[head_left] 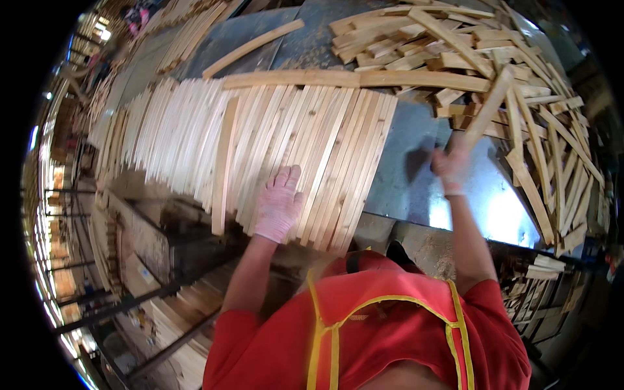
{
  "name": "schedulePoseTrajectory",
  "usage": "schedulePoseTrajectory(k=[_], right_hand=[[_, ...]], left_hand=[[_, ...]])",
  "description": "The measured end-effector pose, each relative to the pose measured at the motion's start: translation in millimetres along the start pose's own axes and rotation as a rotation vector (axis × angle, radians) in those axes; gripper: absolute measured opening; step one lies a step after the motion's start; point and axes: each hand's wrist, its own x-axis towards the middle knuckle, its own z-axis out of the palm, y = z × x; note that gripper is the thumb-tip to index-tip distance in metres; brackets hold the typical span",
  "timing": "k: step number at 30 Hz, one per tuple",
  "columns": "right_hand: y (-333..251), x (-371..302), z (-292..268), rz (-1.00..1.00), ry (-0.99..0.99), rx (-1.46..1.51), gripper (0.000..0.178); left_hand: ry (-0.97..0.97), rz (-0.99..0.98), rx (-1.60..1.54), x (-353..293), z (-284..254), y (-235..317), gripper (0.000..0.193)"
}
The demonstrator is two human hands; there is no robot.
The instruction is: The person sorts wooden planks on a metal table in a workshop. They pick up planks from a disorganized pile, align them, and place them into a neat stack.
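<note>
My left hand, in a pale glove, lies with its fingers stretched on a row of wooden strips packed side by side. My right hand, also gloved and somewhat blurred, is closed round the near end of a wooden strip. That strip slants up and away to the right, over the edge of a loose heap of wood pieces. One separate strip rests on top of the row, left of my left hand. Two strips lie end to end across the row's far side.
The row sits on a grey metal table. More strips lie crisscrossed on the right. A lone strip lies at the far left. Dark metal framing stands below the table on the left, and a rack with wood at lower right.
</note>
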Motion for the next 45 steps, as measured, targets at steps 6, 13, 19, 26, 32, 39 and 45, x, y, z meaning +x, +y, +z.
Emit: schedulePoseTrajectory(k=[6, 13, 19, 26, 32, 39, 45], right_hand=[[135.4, 78.5, 9.9, 0.628, 0.047, 0.807, 0.075], [37.5, -54.3, -2.9, 0.661, -0.373, 0.865, 0.043], [-89.5, -112.5, 0.8, 0.307, -0.904, 0.034, 0.099], [-126.0, -63.9, -5.5, -0.161, -0.85, -0.006, 0.088], [-190.6, 3.3, 7.0, -0.998, -0.511, -0.446, 0.065], [-241.2, 23.3, -70.0, -0.67, -0.695, 0.094, 0.033], [-130.4, -3.9, -34.2, 0.113, -0.367, 0.477, 0.036]], left_hand=[[0.264, -0.497, -0.359, -108.7, 24.9, 62.6, 0.044], [-0.157, -1.283, -1.055, -184.3, 33.9, 61.6, 0.047], [-0.426, -1.229, -1.928, -167.5, 94.3, 118.4, 0.042], [-0.166, -1.158, -2.156, -160.4, 82.2, 149.3, 0.046], [-0.061, -0.575, -1.695, -165.9, -1.3, 107.8, 0.056], [0.103, -1.25, -1.916, -166.6, 49.2, 3.5, 0.037], [0.297, -1.389, -2.347, -126.5, 113.4, 12.9, 0.037]])
